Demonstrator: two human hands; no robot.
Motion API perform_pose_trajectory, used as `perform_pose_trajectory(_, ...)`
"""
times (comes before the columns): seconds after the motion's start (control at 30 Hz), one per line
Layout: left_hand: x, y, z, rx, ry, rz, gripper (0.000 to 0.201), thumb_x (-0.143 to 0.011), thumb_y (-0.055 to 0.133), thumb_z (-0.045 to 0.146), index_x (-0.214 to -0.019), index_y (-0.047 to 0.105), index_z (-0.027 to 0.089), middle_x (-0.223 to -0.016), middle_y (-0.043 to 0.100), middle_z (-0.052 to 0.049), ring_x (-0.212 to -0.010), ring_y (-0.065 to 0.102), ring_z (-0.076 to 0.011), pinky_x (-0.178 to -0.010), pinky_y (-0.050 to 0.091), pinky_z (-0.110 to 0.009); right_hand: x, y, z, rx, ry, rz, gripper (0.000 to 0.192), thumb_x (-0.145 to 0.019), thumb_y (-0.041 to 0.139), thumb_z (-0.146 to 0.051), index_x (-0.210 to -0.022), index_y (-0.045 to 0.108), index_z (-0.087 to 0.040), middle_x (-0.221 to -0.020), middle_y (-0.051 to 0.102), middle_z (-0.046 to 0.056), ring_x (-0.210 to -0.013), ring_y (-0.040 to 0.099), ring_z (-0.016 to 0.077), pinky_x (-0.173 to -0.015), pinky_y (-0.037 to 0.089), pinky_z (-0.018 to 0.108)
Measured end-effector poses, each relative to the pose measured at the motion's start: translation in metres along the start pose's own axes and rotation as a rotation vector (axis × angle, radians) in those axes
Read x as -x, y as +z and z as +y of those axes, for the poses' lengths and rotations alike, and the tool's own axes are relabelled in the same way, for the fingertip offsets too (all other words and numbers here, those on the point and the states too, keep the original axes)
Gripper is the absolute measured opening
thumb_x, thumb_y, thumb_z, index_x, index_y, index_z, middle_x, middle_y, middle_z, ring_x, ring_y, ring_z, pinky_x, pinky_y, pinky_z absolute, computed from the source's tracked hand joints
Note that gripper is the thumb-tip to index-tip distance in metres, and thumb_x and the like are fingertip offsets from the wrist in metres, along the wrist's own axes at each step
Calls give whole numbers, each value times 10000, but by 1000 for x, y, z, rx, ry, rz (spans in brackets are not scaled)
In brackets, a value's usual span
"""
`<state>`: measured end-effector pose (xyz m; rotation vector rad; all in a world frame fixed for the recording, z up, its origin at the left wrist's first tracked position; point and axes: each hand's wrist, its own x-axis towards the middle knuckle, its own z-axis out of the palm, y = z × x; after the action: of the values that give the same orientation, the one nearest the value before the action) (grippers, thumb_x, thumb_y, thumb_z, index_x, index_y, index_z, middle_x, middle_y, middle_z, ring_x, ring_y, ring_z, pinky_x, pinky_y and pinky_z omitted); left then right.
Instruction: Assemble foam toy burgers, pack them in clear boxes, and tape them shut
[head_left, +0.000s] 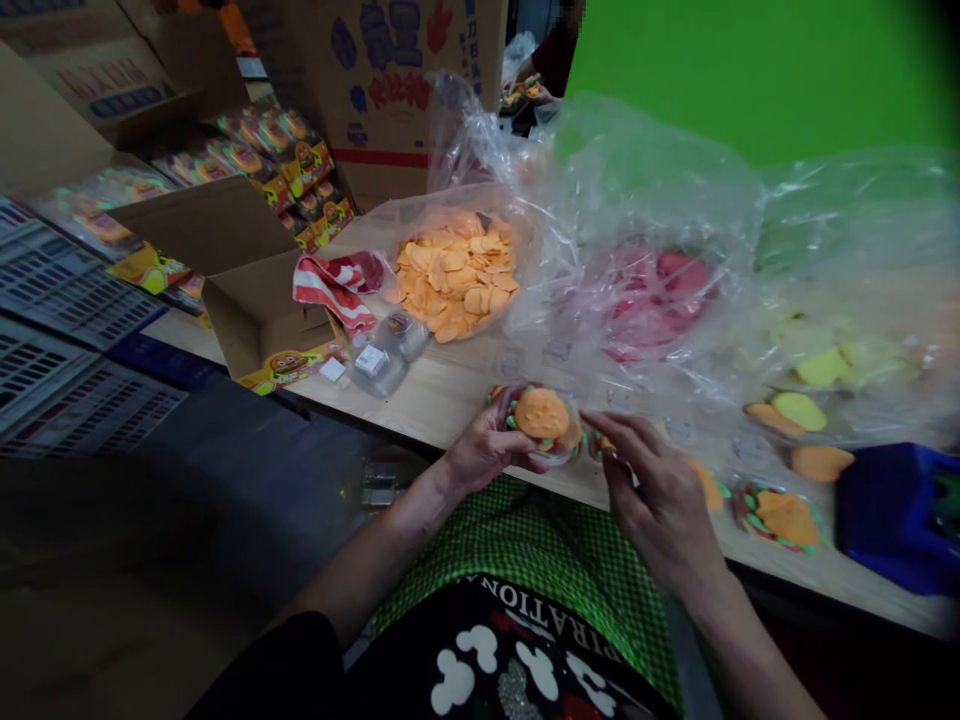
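Note:
My left hand (487, 447) is closed around a clear plastic case holding a toy-like burger (543, 414) with an orange bun and green and red layers. Close to its right side is my right hand (660, 490), fingers stretched toward the case and thumb apart from them. Part of another burger (600, 444) shows between that thumb and forefinger; whether they touch it I cannot tell. Further right on the table sits a burger in an open clear case (780, 515), with a loose orange piece (705, 482) beside my right hand.
Behind my hands are a bag of orange discs (457, 275), a bag of pink pieces (660, 300) and yellow pieces (825, 365). A blue device (892, 510) stands right. Left are clear cases (379, 368), a striped cloth (337, 290), an open carton (255, 310) and crates (67, 290).

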<state>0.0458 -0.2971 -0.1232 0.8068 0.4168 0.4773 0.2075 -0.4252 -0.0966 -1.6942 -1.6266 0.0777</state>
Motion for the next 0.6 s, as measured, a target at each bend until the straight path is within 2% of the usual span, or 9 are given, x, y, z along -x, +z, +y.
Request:
perform_pose_trajectory(0.07,-1,-1,0,21,-34,-56,701,-657,750,86,-1295,528,273,-1218,621,-70,-931,710,-237,-645,626,-284,-11,0,5,3,-32,-21,518,-967,430,-128,-1454,507,-290,-1403,557,121,-1267,573,279,-1011,525,486)
perform_pose_trajectory(0.13,-1,-2,2,62,-62,-125,756,-632,748,59,-1319,516,274,-1242,622,-83,-998,705,-266,-727,638,-326,-20,1,9,-9,-87,-75,548,-956,410,-111,-1466,486,-296,-1455,521,118,-1303,538,290,-1039,499,526)
perform_pose_trajectory(0.23,-1,0,5,105,-58,-176,752,-616,743,68,-1311,530,264,-1291,602,-89,-1050,683,-273,-774,638,-350,-27,6,11,-33,-113,-113,498,-943,395,-85,-1381,552,-264,-1377,570,118,-1222,576,275,-998,518,503)
perform_pose_trajectory(0.33,-3,3,7,69,-24,-146,626,-694,760,164,-1279,553,246,-1286,590,-95,-1007,669,-234,-728,635,-316,-27,12,11,-48,-101,-105,421,-946,400,-84,-1271,614,-244,-1281,601,113,-1161,594,263,-952,537,463)
perform_pose_trajectory(0.43,-4,5,6,24,-7,-93,607,-723,792,213,-1276,547,255,-1218,615,-83,-954,667,-207,-702,621,-288,-24,15,11,-39,-98,-57,437,-951,414,-95,-1327,575,-248,-1323,572,125,-1209,576,274,-962,535,467)
perform_pose_trajectory(0.53,-4,4,7,38,-40,-121,701,-681,822,175,-1310,523,260,-1226,635,-92,-998,681,-239,-759,611,-316,-17,12,8,14,-97,57,528,-942,433,-86,-1442,479,-249,-1345,559,142,-1228,570,283,-969,531,473)
perform_pose_trajectory(0.6,-3,2,9,68,-51,-138,750,-651,828,135,-1320,515,264,-1252,640,-96,-1027,689,-255,-794,599,-323,-8,8,4,53,-111,108,529,-930,448,-74,-1418,511,-268,-1313,576,134,-1188,590,282,-942,533,462)
